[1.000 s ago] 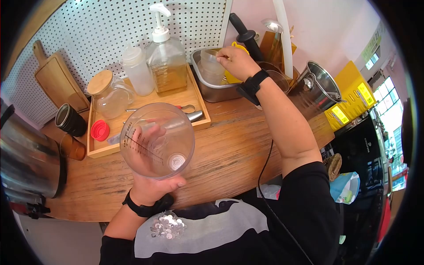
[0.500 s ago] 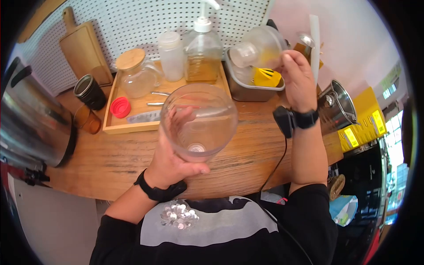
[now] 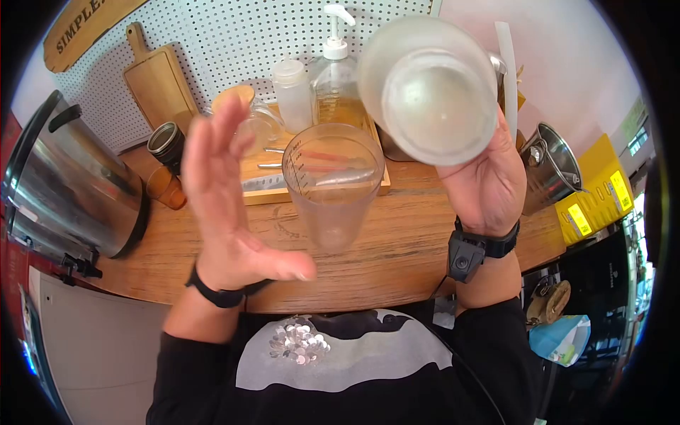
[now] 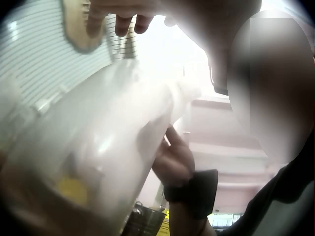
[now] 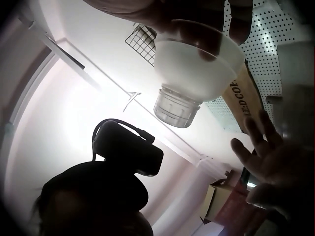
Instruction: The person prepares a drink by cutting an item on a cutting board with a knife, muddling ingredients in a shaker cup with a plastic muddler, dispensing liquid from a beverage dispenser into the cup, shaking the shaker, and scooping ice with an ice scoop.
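My right hand holds a frosted, dome-shaped shaker top, its fingers partly hidden behind it. In the right wrist view the shaker top shows a wide rim under the fingers and a narrower ridged neck. A clear shaker cup with dark measuring marks stands upright on the wooden table, between the hands. My left hand is raised just left of the cup, apart from it, fingers spread and thumb out, holding nothing. The cup looms blurred and large in the left wrist view.
Behind the cup lies a wooden tray with a glass jug, a white-lidded bottle, a pump bottle and metal tools. A steel urn and an amber cup stand left. A steel bucket is at right.
My right hand has lifted the shaker top out of the metal bin area and brought it nearer. My left hand has let go of the cup, now on the table, and moved left.
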